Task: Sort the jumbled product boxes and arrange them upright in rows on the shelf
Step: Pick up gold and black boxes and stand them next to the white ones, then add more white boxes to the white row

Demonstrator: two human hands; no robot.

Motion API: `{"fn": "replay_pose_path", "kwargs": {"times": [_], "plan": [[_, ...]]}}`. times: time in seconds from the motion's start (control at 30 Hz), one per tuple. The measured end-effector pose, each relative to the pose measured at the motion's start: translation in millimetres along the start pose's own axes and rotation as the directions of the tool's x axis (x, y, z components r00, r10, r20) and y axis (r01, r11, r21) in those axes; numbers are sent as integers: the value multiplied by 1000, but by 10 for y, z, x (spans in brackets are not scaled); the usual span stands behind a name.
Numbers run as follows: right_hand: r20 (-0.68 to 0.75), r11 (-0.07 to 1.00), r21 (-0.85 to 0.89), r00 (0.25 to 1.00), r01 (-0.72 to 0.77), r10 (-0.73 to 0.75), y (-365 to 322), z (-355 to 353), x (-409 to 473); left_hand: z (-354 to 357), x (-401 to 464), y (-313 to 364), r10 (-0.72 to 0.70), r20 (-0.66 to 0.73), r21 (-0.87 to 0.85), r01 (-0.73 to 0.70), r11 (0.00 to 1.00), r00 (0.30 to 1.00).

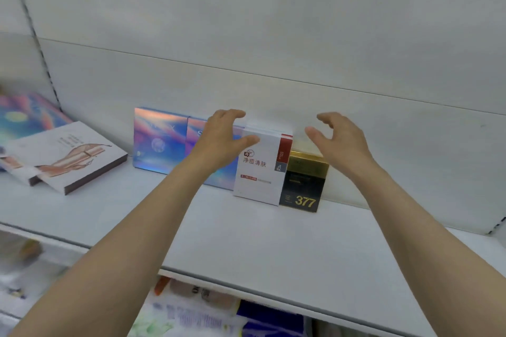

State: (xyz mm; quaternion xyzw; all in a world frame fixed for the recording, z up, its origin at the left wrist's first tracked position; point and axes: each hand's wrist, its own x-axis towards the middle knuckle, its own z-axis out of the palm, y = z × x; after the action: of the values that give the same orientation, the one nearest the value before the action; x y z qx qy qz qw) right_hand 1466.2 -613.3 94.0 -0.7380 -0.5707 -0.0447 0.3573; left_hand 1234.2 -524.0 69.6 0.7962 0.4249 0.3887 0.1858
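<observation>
Four boxes stand upright in a row at the back of my white shelf (246,241): two iridescent blue boxes (158,139), one white box with a red corner (260,172), and one black and gold box marked 377 (304,186). Two pale illustrated boxes (68,153) lie flat and tilted at the left. My left hand (221,137) is half open, fingers curved over the top of the second blue box, thumb touching the white box's upper corner. My right hand (336,139) hovers just above the black box, fingers loosely curled, holding nothing.
</observation>
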Motion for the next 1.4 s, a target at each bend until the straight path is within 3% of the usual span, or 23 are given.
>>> {"fn": "replay_pose_path", "kwargs": {"times": [0.17, 0.33, 0.73, 0.9, 1.13, 1.4], "plan": [[81, 981, 96, 981, 166, -174, -805, 27, -32, -783, -290, -161, -90, -66, -168, 78, 983, 994], [180, 942, 234, 941, 242, -287, -1632, 505, -461, -1534, -921, -622, -152, -135, -202, 123, 972, 979], [390, 847, 505, 831, 167, -396, -4119, 2403, -2267, -3478, -3039, -2543, -381, -216, -146, 356, 923, 899], [455, 840, 524, 786, 144, -419, -5093, 2939, -2637, -4231, -3589, -3204, -472, -255, -177, 439, 881, 844], [467, 795, 565, 709, 220, -528, -6253, 3918, -2644, -5188, -3758, -4203, -534, -383, -220, 487, 845, 754], [420, 751, 623, 716, 219, -557, -7867, 5202, -2027, -6439, -3092, -5587, -487, -412, -123, 482, 867, 770]]}}
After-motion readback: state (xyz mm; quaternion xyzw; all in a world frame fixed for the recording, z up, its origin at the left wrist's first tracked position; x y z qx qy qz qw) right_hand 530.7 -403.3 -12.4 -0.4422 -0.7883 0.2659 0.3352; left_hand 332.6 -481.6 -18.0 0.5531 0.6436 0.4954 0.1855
